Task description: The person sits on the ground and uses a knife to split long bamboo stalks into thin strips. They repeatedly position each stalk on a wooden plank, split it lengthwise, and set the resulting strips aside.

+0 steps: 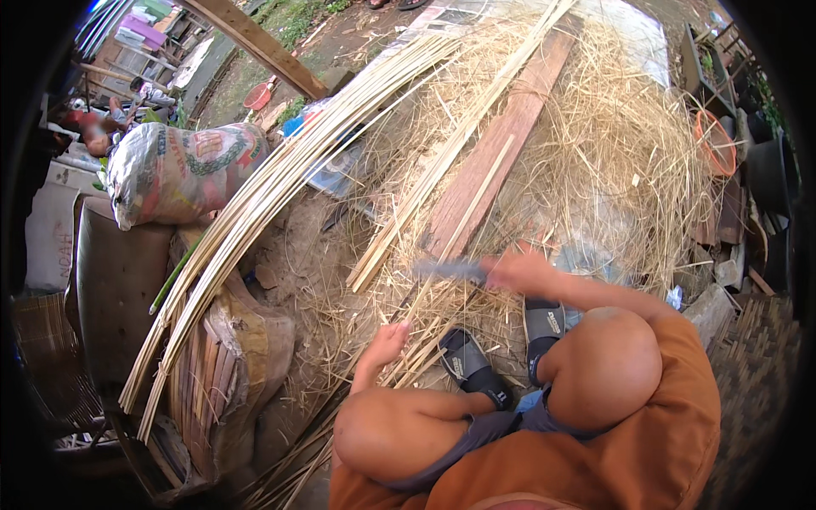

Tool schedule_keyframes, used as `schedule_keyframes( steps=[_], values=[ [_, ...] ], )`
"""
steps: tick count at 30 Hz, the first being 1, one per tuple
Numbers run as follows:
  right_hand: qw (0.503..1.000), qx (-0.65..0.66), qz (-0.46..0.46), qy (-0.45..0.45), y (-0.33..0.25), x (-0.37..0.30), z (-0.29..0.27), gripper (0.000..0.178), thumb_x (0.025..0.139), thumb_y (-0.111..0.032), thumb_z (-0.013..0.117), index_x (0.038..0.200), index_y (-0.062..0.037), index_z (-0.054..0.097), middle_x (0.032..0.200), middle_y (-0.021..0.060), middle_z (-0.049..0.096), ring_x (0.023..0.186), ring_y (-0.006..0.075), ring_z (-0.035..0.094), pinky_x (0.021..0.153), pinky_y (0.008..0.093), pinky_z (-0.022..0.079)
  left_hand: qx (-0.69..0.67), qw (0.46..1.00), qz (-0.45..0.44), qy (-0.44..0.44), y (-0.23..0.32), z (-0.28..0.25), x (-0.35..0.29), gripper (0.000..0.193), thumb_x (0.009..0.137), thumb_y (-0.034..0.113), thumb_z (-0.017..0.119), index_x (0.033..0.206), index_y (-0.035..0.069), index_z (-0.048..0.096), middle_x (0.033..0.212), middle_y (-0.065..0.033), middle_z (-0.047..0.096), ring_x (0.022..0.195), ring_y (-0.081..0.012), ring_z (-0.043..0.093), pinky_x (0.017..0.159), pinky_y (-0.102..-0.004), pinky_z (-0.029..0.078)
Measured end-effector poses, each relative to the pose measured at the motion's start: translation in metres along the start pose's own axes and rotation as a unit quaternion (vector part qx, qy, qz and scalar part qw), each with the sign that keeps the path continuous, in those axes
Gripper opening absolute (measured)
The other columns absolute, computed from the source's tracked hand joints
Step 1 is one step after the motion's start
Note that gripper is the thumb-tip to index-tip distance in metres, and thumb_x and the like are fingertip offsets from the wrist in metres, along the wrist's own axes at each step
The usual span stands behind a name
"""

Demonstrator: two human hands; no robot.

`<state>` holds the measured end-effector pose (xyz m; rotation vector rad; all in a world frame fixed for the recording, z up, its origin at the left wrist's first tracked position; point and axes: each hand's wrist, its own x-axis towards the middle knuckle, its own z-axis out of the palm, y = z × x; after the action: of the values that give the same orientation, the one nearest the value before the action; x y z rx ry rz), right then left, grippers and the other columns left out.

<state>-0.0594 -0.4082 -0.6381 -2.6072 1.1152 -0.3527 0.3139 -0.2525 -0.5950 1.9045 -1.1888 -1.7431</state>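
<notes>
My right hand (520, 274) is closed round a knife (448, 270), whose grey blade points left and is blurred by motion. The blade lies across a narrow bamboo strip (481, 197) near the close end of a reddish-brown wooden plank (461, 189). Lower and to the left, my left hand (387, 344) is closed on the near part of that strip. Along the plank's left side rests a bundle of pale bamboo strips (422, 208). Thin curly shavings (612, 161) are heaped around the plank.
A larger bundle of long bamboo strips (280, 183) lies to the left, by a stuffed sack (187, 166) and a worn chair (127, 289). More strips (306, 455) lie beside my left leg. An orange basket (714, 144) and dark pots (767, 174) stand at right. A wooden post (255, 47) slants at upper left.
</notes>
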Motion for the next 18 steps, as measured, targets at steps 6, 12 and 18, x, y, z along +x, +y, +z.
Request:
schedule_keyframes(
  steps=[6,12,18],
  values=[
    [0.948,0.117,0.297,-0.023,0.025,0.052,-0.054,0.043,0.092,-0.046,0.047,0.123,-0.0165,0.053,0.098,0.0169,0.065,0.091,0.0352,0.063,0.078,0.0503,0.049,-0.038,0.996,-0.086,0.000,0.002,-0.024,-0.044,0.041,0.096,0.042,0.047,0.070,0.011,0.055,0.056,0.0058,0.042,0.047,-0.0050,0.036,0.040,-0.0228,0.028],
    [0.930,0.108,0.342,0.077,0.075,0.029,-0.059,0.037,0.095,-0.040,0.044,0.109,-0.0099,0.060,0.082,0.0199,0.065,0.081,0.0378,0.064,0.070,0.0474,0.050,-0.003,0.996,-0.087,0.012,-0.008,-0.038,-0.085,0.044,0.095,0.045,0.048,0.075,0.007,0.057,0.062,0.0018,0.049,0.056,-0.0095,0.045,0.052,-0.0258,0.039],
    [0.944,0.107,0.285,0.129,0.066,0.010,-0.075,0.036,0.093,-0.036,0.050,0.114,-0.0081,0.058,0.086,0.0235,0.064,0.083,0.0412,0.062,0.073,0.0475,0.048,0.070,0.988,-0.132,0.041,-0.049,-0.056,-0.129,0.038,0.092,0.042,0.050,0.089,0.005,0.061,0.076,-0.0051,0.059,0.070,-0.0195,0.055,0.065,-0.0326,0.045]
  ],
)
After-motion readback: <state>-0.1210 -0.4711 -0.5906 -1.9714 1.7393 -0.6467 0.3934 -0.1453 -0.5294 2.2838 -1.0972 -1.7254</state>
